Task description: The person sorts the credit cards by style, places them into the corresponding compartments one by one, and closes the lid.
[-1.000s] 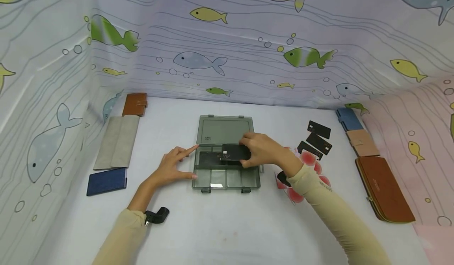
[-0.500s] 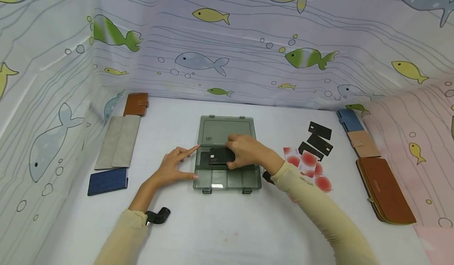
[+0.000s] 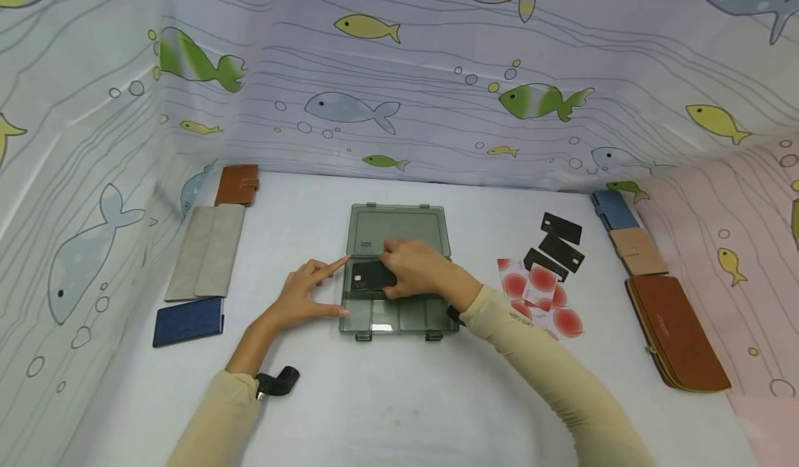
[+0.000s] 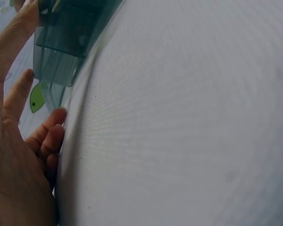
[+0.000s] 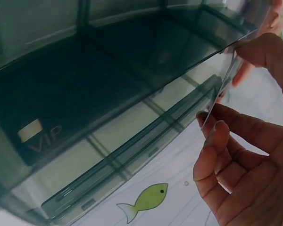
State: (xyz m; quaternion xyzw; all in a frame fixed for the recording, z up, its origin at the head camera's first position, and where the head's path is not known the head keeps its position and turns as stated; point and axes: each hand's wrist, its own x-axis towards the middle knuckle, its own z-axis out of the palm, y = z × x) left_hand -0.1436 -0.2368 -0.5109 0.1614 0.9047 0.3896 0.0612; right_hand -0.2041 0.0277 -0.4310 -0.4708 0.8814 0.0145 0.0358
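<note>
Head: right hand (image 3: 415, 269) holds 1 card (image 3: 370, 277), 3 black cards (image 3: 562, 252) aside.

Black card (image 3: 367, 277) partly hidden by right grip (image 3: 415, 269), lid lettering (image 3: 365, 244) too small to read

Even light brightens the worktop (image 3: 399, 397) in the head view, with faint soft shadows; glare whitens one compartment of the box (image 3: 398, 230). Both wrist views are dimmer, the left one softly blurred.
</note>
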